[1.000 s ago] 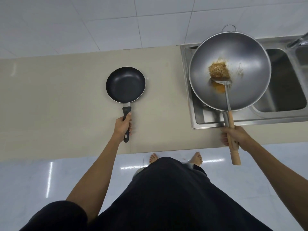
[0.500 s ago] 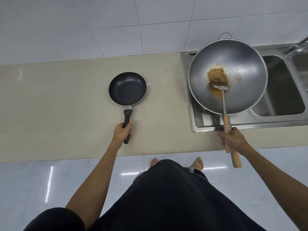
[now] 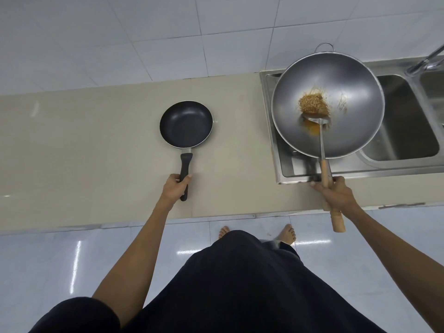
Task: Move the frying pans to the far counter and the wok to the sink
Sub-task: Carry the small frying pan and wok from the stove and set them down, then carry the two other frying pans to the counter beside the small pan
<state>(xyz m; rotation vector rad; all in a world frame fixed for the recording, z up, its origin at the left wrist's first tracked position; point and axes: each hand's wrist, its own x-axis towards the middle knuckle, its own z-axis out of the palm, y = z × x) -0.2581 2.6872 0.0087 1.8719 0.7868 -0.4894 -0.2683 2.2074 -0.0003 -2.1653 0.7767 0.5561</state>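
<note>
Over the steel sink [image 3: 406, 164], my right hand [image 3: 336, 194] is gripping the wok [image 3: 355, 92] and ladle [image 3: 319, 126] handles together. Left of the sink, my left hand [image 3: 176, 187] is clasping the black frying pan [image 3: 186, 123], resting on the counter [image 3: 84, 145].

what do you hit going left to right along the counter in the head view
left hand on the handle of the black frying pan → bare beige counter → wok with food scraps and a ladle in it, over the sink → right hand on the wooden handles → faucet
</note>
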